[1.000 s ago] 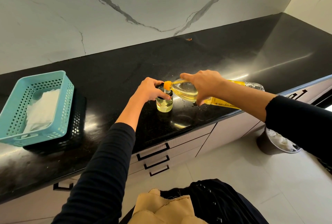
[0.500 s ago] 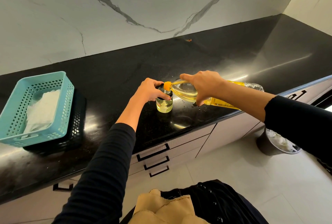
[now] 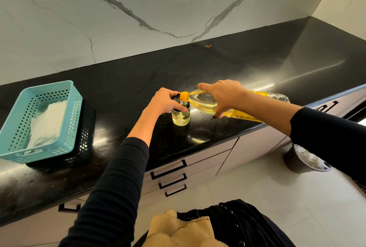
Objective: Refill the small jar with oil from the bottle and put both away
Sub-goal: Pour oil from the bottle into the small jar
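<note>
In the head view we see the small glass jar point(image 3: 180, 117) upright on the black countertop point(image 3: 128, 88), our left hand point(image 3: 165, 101) gripping its rim. Just right of the jar our right hand point(image 3: 223, 95) grasps the tipped oil bottle point(image 3: 202, 102), orange spout point(image 3: 183, 96) at the jar's mouth

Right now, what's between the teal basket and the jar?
In the head view, only bare black counter, then the left hand gripping the jar.

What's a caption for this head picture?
Right hand tips bottle over the jar; left hand grips the jar.
</note>
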